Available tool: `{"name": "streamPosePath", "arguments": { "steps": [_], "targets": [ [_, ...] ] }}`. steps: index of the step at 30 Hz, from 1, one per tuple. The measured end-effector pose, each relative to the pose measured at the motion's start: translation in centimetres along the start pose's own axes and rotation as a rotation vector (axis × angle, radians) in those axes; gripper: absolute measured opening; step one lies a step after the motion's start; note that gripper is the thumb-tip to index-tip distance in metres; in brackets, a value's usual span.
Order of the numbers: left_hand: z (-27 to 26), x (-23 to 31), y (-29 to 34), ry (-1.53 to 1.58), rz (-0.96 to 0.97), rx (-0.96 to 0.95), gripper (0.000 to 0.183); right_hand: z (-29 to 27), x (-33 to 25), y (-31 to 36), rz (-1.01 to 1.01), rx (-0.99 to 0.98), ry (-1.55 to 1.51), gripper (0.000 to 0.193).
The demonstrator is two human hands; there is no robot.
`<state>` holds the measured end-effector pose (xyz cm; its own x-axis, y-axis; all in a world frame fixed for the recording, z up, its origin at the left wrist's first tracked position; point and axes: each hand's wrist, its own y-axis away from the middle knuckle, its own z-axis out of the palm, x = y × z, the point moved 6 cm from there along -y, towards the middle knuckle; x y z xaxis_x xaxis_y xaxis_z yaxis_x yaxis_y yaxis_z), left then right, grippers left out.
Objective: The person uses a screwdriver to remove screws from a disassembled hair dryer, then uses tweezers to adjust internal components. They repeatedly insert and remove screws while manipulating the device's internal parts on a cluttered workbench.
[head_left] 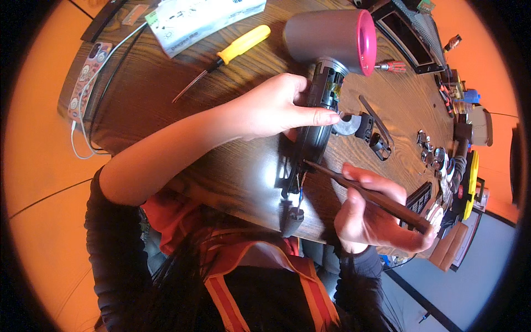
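Note:
A hair dryer (322, 40) with a grey head and a pink rim lies across the table, its black handle (315, 138) opened up to show inner parts. My left hand (282, 105) is closed round that handle, thumb on top. In my right hand (376, 207) is a long dark pair of tweezers (381, 200). Their tip touches or nearly touches the near end of the handle. From that end, thin coloured wires run down to a dark cord end piece (294, 218) near the table's front edge.
A yellow-handled screwdriver (243, 45) lies beyond my left forearm, near a white box (202, 22). Loose black parts (368, 128) sit right of the handle. A phone (88, 80) with a white cable is at far left. Tools and small metal parts (434, 155) crowd the right side.

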<state>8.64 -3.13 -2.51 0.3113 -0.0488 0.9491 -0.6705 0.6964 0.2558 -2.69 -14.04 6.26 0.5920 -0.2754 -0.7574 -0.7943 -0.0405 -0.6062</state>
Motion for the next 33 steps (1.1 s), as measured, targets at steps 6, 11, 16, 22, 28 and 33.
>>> {"name": "streamPosePath", "arguments": {
  "steps": [6, 11, 16, 22, 28, 33],
  "targets": [
    [-1.0, 0.4, 1.2, 0.022, 0.085, 0.060, 0.027, -1.4, 0.4, 0.7, -0.084, 0.329, -0.068, 0.074],
    [-1.3, 0.0, 1.6, -0.076, 0.034, 0.137, 0.030, -4.1, 1.8, 0.4, 0.229, 0.437, -0.067, 0.059],
    [-1.4, 0.1, 1.9, -0.159, 0.027, 0.203, 0.029, -6.1, 3.6, -0.1, 0.348, 0.138, 0.008, 0.038],
    [-1.4, 0.0, 2.0, -0.148, 0.037, 0.241, 0.028, -6.0, 3.0, 0.4, 0.322, -0.020, 0.063, 0.041],
    [-1.3, -0.2, 2.1, -0.149, 0.022, 0.271, 0.027, -5.6, 1.9, -0.4, 0.259, -0.076, 0.248, 0.047],
    [-1.2, 0.0, 2.0, -0.167, 0.059, 0.276, 0.027, -5.6, 3.2, -0.4, 0.427, -0.177, 0.415, 0.046]
  ]
}}
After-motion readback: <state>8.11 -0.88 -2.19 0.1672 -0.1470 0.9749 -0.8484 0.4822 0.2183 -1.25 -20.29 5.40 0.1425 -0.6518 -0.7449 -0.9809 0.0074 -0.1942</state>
